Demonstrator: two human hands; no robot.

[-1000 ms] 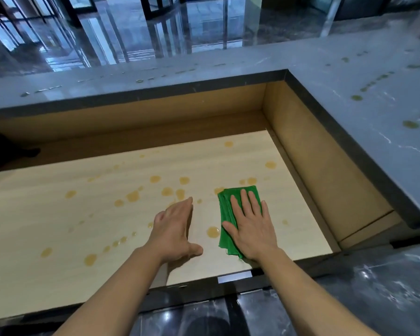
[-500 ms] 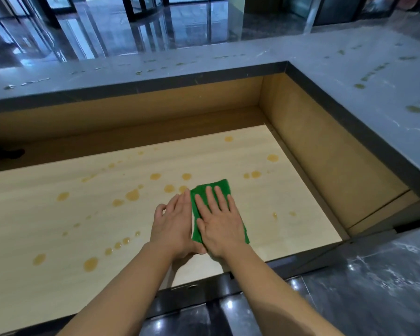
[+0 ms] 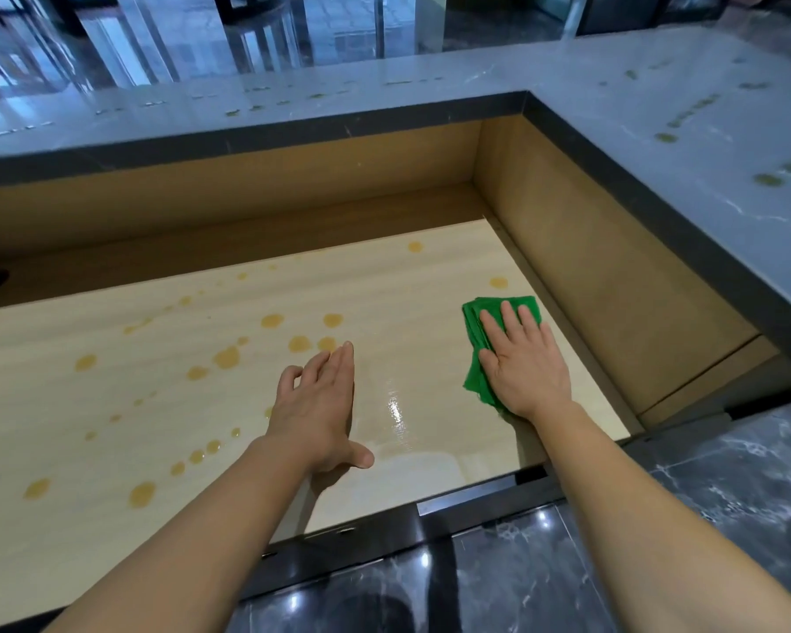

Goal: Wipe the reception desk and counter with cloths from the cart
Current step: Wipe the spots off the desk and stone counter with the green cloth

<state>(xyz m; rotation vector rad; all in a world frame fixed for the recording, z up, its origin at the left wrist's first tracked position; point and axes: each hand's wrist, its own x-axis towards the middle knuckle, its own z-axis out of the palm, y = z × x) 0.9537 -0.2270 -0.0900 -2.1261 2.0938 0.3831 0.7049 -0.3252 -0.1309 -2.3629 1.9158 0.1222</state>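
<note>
Right hand (image 3: pixel 526 367): fingers (image 3: pixel 505 315) straight, spread, pressing folded green cloth (image 3: pixel 475 319) flat on bench (image 3: pixel 110 404), near wall panel (image 3: pixel 590 290).
Left hand (image 3: pixel 320 404): fingers (image 3: pixel 344 363) straight, together, holding nothing; contact with bench unclear.
Amber drops (image 3: pixel 227 357) just beyond its fingertips.
Risks:
- bare palm sliding into drops, smearing
- cloth pinned, not gripped; may bunch or slip
- wet streak (image 3: pixel 396 404) suggests film spread, not lifted

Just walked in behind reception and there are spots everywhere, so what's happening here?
A person is wiping the wooden desk. Their right hand presses a folded green cloth flat near the desk's right end, and the left hand is open beside a wet streak. Many amber spots lie unwiped to the left, with more on the grey counter.
</note>
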